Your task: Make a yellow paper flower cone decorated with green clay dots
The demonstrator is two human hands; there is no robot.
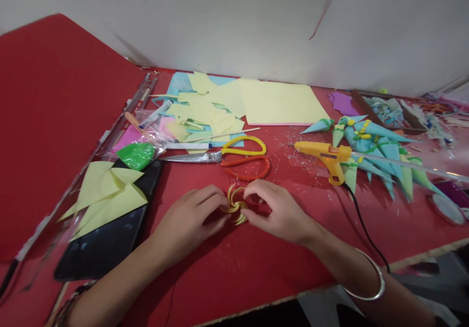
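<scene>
Between my hands, low over the red table, is a small flower-like piece of curled yellow paper strips (pixel 239 207). My left hand (pixel 196 213) grips its left side, fingers bent together. With thumb and fingertips, my right hand (pixel 280 210) pinches its right side; the fingers partly cover the curls. Just beyond lie scissors (pixel 210 157) with one yellow and one red handle, blades pointing left. A yellow glue gun (pixel 322 155) rests to the right, a clear glue stick in its back and its nozzle pointing left.
Yellow paper scraps (pixel 205 112) and a stack of yellow sheets (pixel 286 103) lie at the back. Blue and green paper cones (pixel 384 146) are piled right. At left, folded yellow paper (pixel 110 195) lies on a black tablet-like device (pixel 106 249). The glue gun's cord (pixel 361 214) runs over the front edge.
</scene>
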